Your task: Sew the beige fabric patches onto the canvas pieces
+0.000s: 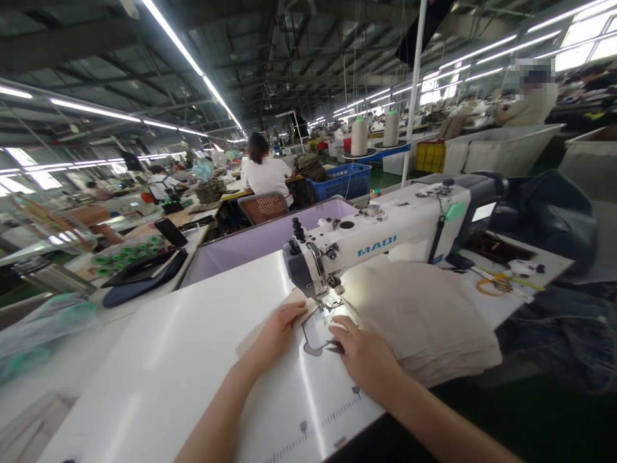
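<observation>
One sewing machine [357, 241], white tabletop [159, 360], striplit ceiling [299, 64].

Bare forearms [434, 411] slant inward over the tabletop [173, 354], the right one crossing its near edge, the left hand [274, 331] palm down, the right hand [361, 354] near it with fingers [345, 323] bent.

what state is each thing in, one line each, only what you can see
Sewing machine: needle area lit
Fabric pile: stacked, edges uneven
Fabric piece: partly covered by left hand
Right hand: fingers bent
Thread cones: upright
Ceiling lights: on
</observation>
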The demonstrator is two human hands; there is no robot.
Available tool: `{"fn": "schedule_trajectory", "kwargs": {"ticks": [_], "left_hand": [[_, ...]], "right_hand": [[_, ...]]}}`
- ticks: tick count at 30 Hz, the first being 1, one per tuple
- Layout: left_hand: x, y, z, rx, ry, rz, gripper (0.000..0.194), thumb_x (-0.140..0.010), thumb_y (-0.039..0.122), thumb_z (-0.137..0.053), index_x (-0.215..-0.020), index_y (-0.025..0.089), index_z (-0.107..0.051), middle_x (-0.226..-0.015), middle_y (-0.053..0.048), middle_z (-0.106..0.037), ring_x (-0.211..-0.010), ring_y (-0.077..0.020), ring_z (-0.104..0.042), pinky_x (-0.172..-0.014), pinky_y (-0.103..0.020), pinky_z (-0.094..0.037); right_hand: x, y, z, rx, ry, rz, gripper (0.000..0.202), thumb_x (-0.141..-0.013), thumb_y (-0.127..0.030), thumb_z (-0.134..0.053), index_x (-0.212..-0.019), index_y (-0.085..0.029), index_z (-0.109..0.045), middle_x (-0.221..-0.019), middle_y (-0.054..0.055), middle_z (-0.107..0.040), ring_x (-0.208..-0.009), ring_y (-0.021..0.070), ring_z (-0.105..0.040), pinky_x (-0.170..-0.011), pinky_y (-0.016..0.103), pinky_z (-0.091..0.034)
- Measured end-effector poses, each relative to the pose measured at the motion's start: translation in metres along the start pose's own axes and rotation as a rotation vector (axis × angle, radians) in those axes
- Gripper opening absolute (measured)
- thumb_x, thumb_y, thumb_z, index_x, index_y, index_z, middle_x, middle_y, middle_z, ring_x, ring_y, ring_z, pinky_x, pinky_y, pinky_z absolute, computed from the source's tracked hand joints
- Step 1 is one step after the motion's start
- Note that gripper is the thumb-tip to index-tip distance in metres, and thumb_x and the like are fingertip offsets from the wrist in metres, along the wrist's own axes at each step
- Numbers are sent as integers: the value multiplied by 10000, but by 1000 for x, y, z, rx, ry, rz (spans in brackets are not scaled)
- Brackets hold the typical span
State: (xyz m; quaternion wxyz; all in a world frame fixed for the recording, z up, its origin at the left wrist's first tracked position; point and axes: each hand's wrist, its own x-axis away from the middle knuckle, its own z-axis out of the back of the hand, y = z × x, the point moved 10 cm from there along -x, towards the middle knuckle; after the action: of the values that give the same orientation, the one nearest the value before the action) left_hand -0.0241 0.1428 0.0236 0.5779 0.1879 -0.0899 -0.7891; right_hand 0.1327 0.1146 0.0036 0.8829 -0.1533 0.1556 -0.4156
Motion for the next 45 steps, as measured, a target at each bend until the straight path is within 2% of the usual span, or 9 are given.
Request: {"fn": "schedule_trajectory", "kwargs": {"ticks": [4, 6, 10, 19, 25, 28, 32, 34, 45], "left_hand": [[27, -11, 6, -342, -160, 218, 345, -968, 157, -389, -1129, 177, -694, -1231, -131, -684, -1170, -268, -646, -978, -441, -559], [44, -13, 12, -450, -191, 352, 326, -1005, 239, -359, -1062, 133, -663, -1108, -167, -669, -1007, -301, -690, -818, -452, -587], [73, -8, 13, -528, -257, 529, 347, -1037, 289, -279, -1034, 137, -591, -996, -119, -623, -783, -245, -707, -647, -354, -541], [82, -2, 11, -561, -257, 544, 313, -1045, 296, -286, -1007, 150, -561, -966, -103, -607, -758, -234, -712, -607, -317, -513], [85, -4, 12, -566, -289, 582, 287, -1050, 281, -318, -1026, 142, -567, -986, -105, -610, -797, -237, -704, -624, -317, -514], [75, 14, 6, -581, -267, 495, 226, -1018, 184, -373, -1015, 157, -597, -1015, -118, -627, -909, -267, -678, -658, -334, -527], [46, 69, -20, -463, -133, 66, 300, -964, 102, -465, -1211, 198, -605, -1293, -115, -623, -1161, -292, -593, -910, -427, -528], [36, 81, -28, -429, -45, -15, 353, -974, 147, -502, -1318, 193, -568, -1363, -116, -609, -1218, -304, -566, -959, -448, -510], [18, 73, -37, -493, 47, -32, 394, -1013, 305, -527, -1372, 150, -566, -1374, -123, -632, -1230, -283, -567, -977, -414, -499]], "right_hand": [[8, 14, 12, -102, 66, -51, 437, -898, -44, -479, -1280, -179, -641, -1427, 132, -576, -1046, 229, -695, -903, 338, -558], [11, 21, 20, -187, 121, -68, 426, -890, -35, -491, -1267, -169, -638, -1356, 131, -612, -1102, 229, -666, -930, 330, -542], [10, 30, 28, -332, 171, -73, 396, -877, -12, -496, -1204, -172, -651, -1193, 107, -661, -1105, 212, -639, -972, 325, -507], [-12, 18, 20, -400, 47, -69, 268, -952, -107, -563, -1190, -181, -660, -1161, 76, -685, -1071, 203, -642, -937, 304, -478], [-6, -2, 10, -141, -119, 10, 152, -974, -163, -549, -1001, -173, -699, -1100, 54, -654, -826, 171, -662, -735, 269, -484], [4, -5, 2, 10, -182, 45, 208, -951, -112, -521, -1006, -174, -711, -1145, 59, -652, -779, 170, -665, -681, 279, -483], [12, -11, -3, 74, -168, 122, 285, -957, -67, -461, -1085, -165, -697, -1274, 88, -627, -884, 185, -679, -715, 279, -501], [14, -13, -4, 77, -158, 146, 316, -956, -42, -437, -1125, -158, -677, -1277, 95, -631, -929, 196, -678, -746, 289, -511], [8, -5, -6, 87, -140, 72, 271, -967, -41, -460, -1101, -162, -662, -1104, 59, -677, -870, 206, -682, -682, 295, -500]]}}
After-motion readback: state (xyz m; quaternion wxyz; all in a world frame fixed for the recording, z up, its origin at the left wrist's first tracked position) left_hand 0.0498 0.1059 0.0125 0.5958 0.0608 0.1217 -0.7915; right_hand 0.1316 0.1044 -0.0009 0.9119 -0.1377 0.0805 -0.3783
